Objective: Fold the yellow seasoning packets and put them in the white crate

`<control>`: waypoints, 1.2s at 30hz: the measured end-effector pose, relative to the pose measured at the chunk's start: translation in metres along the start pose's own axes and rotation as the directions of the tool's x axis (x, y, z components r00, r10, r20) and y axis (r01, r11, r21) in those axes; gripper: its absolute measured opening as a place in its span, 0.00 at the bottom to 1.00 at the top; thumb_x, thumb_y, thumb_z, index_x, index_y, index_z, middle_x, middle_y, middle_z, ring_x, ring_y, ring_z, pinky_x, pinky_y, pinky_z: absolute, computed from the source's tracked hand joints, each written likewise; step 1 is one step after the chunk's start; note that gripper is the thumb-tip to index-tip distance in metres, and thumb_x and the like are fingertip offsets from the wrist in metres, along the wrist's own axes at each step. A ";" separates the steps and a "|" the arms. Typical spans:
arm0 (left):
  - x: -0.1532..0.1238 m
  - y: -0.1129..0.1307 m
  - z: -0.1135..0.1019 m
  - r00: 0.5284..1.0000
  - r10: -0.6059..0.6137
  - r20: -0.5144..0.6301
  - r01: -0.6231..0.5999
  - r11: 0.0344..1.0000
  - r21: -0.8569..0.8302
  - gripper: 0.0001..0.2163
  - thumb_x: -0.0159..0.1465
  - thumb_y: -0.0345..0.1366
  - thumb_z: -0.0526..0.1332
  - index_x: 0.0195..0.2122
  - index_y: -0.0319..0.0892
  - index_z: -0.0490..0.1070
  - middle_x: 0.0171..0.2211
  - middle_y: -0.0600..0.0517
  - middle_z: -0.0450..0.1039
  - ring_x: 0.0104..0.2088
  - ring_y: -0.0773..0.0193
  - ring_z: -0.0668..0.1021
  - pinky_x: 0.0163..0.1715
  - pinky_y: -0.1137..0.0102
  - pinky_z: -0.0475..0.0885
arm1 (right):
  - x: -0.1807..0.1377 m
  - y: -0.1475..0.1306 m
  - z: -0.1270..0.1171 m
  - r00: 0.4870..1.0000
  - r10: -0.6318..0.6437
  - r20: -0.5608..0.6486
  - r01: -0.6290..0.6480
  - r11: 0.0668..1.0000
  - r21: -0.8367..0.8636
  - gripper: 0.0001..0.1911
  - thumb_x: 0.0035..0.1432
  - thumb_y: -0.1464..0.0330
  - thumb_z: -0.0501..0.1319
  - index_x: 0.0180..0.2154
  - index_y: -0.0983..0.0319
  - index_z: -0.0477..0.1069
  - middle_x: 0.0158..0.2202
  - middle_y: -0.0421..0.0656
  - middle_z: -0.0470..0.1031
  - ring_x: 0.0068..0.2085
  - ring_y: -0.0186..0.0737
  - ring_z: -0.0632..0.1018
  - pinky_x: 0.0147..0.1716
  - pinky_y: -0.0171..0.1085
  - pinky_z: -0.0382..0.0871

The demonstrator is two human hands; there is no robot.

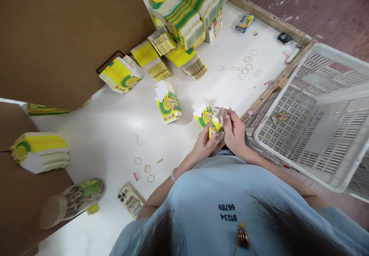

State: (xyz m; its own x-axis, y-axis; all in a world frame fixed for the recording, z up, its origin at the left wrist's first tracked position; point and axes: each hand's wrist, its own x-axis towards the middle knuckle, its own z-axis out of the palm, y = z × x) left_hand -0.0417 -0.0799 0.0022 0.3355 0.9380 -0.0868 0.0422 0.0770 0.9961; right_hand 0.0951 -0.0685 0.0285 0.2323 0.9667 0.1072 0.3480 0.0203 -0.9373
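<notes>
Both my hands meet close to my chest at the table's right edge. My left hand [205, 141] is closed round a small yellow and green carton [208, 120], held from below. My right hand [235, 130] pinches the carton's white top flaps from the right. Another carton of the same kind [168, 103], with open white flaps, lies on the white table [115, 133] just left of my hands. Flat bundles of the same yellow and green cartons [184, 14] are piled at the back.
A white perforated plastic crate [325, 113] stands to the right beyond the wooden table rim. Brown cardboard [57, 37] stands at the left. Rubber bands [248, 65], a phone [131, 200], a bottle [72, 200] and a carton bundle [40, 152] lie about.
</notes>
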 end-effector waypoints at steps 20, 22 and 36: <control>-0.031 0.014 -0.013 0.988 -0.152 0.020 0.154 0.977 -0.145 0.28 0.70 0.58 0.55 0.66 0.50 0.64 0.46 0.47 0.80 0.28 0.67 0.77 0.27 0.72 0.75 | -0.019 0.022 -0.046 0.945 -0.036 0.326 -0.005 0.992 0.125 0.16 0.63 0.50 0.63 0.40 0.54 0.78 0.42 0.48 0.82 0.42 0.48 0.83 0.43 0.47 0.81; -0.030 0.017 -0.015 0.989 -0.142 0.051 0.147 0.984 -0.100 0.29 0.70 0.59 0.53 0.64 0.47 0.71 0.46 0.45 0.81 0.31 0.65 0.79 0.27 0.72 0.75 | -0.017 0.020 -0.054 0.879 -0.122 0.461 0.062 0.988 0.142 0.17 0.58 0.49 0.68 0.42 0.53 0.80 0.47 0.49 0.83 0.49 0.52 0.83 0.50 0.51 0.80; -0.023 0.027 -0.028 0.994 -0.031 0.107 0.016 0.990 0.138 0.19 0.72 0.48 0.58 0.58 0.47 0.77 0.44 0.47 0.81 0.35 0.64 0.78 0.34 0.71 0.74 | -0.014 0.003 -0.057 0.660 0.143 0.737 -0.504 0.813 0.293 0.22 0.58 0.63 0.69 0.54 0.57 0.74 0.48 0.43 0.82 0.44 0.40 0.84 0.43 0.41 0.82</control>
State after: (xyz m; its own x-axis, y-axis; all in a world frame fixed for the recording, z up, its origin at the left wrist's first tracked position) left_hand -0.0742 -0.0900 0.0319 0.4332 0.8935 -0.1185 0.1775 0.0443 0.9831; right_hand 0.1450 -0.0970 0.0433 -0.4668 0.8291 -0.3078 -0.1006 -0.3955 -0.9129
